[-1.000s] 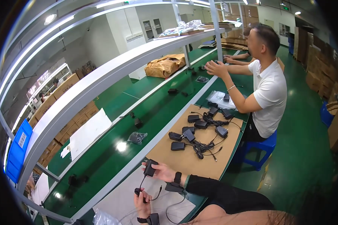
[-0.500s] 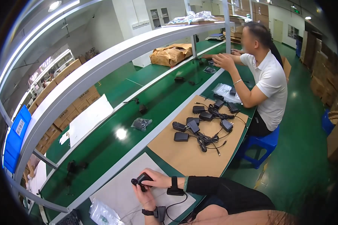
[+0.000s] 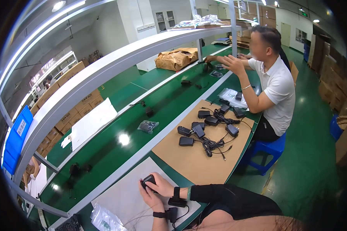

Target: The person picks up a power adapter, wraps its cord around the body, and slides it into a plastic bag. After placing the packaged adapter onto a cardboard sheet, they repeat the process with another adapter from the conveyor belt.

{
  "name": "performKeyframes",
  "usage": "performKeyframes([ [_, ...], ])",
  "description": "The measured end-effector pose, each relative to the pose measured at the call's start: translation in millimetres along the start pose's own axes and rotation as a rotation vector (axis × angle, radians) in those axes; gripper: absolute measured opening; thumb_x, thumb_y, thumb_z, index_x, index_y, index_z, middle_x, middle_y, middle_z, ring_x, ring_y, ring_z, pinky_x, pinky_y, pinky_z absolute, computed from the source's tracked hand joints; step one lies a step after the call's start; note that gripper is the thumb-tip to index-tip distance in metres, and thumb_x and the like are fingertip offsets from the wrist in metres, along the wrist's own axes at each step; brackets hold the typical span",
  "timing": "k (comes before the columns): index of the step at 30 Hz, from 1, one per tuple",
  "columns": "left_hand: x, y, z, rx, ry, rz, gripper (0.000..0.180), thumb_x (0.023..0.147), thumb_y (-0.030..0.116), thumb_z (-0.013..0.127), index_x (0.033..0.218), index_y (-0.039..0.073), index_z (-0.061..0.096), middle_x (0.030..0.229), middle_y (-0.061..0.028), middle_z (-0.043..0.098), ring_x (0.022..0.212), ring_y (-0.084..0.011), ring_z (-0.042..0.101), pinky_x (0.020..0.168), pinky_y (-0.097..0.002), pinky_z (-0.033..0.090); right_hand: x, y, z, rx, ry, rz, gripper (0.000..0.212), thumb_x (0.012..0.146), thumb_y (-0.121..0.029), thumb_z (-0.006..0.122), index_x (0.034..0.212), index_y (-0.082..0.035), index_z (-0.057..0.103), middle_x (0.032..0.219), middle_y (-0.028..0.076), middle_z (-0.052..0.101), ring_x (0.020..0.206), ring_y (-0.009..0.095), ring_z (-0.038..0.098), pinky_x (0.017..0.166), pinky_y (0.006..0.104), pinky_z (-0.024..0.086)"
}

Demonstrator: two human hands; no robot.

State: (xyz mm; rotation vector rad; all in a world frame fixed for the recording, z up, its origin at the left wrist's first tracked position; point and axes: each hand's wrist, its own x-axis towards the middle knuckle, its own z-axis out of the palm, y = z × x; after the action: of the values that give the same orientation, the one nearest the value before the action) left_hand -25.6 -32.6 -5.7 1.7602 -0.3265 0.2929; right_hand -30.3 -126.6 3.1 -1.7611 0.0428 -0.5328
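Both my hands are closed around a black power adapter (image 3: pixel 149 182), held just above a pale sheet (image 3: pixel 130 183) on the bench. My left hand (image 3: pixel 151 199) grips it from below and the left side, while my right hand (image 3: pixel 164 186) wraps its right side. Fingers cover much of the adapter, so its plug and cable cannot be made out. A clear plastic bag (image 3: pixel 106 218) lies on the near left of the sheet. Right of my hands, several black adapters (image 3: pixel 198 129) with cables sit on a brown cardboard sheet (image 3: pixel 177 159).
A green belt (image 3: pixel 104 154) runs past on the left, carrying a bagged adapter (image 3: pixel 148 126) and other dark pieces. Above it arches a white shelf frame (image 3: pixel 85 65) with a blue bin (image 3: pixel 17 140). A co-worker (image 3: pixel 272 77) sits on a blue stool (image 3: pixel 264 154) at the right.
The adapter has turned in my hands; its round end that stuck out at the left is no longer visible. Beyond the co-worker's raised hands, another hand now reaches farther over the belt.
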Motion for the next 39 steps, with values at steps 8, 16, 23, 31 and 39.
performKeyframes([
  [8,-13,2,10,-0.153,-0.076,-0.016,0.051,0.096,0.024,0.034,0.138,-0.002,0.023,0.141,-0.0182,0.029,0.13,-0.0271,0.028,0.105,-0.0335,0.024,-2,15,13,0.27,0.034,0.141,0.036,0.089,-0.028,0.055,0.106,0.002,0.043,0.1,0.016,0.051,0.092,0.02,0.051,0.08,0.0322,0.043],
  [16,19,-16,9,-0.13,-0.272,0.067,0.072,0.092,0.045,0.038,0.138,-0.006,0.017,0.145,-0.0202,0.018,0.134,-0.0324,0.019,0.109,-0.0367,0.014,17,22,-5,0.375,-0.138,0.298,0.059,0.083,-0.024,0.064,0.12,-0.002,0.025,0.106,0.012,0.048,0.091,0.016,0.051,0.074,0.03,0.048],
  [23,11,3,-14,-0.617,-0.34,-0.043,0.066,0.093,0.043,0.033,0.142,0.003,0.014,0.147,-0.0159,0.017,0.135,-0.027,0.018,0.109,-0.036,0.015,23,14,-18,0.394,-0.137,0.421,0.062,0.074,-0.01,0.07,0.121,-0.005,0.031,0.108,0.008,0.048,0.096,0.016,0.05,0.08,0.0279,0.046],
  [31,23,9,-34,-0.496,-0.375,-0.05,0.043,0.093,0.019,0.04,0.135,0.009,0.036,0.144,-0.0101,0.027,0.133,-0.0225,0.023,0.107,-0.0353,0.02,24,5,-40,0.522,-0.48,0.325,0.06,0.071,-0.01,0.072,0.124,-0.002,0.044,0.111,0.004,0.053,0.097,0.013,0.053,0.084,0.0273,0.044],
  [39,23,11,-30,-0.472,-0.307,-0.005,0.033,0.09,0.014,0.046,0.122,0.005,0.049,0.136,-0.0104,0.038,0.126,-0.0219,0.035,0.104,-0.0331,0.026,20,3,-30,0.457,-0.504,0.238,0.063,0.072,-0.011,0.071,0.127,-0.001,0.041,0.12,0.007,0.051,0.105,0.016,0.053,0.09,0.0281,0.041],
])
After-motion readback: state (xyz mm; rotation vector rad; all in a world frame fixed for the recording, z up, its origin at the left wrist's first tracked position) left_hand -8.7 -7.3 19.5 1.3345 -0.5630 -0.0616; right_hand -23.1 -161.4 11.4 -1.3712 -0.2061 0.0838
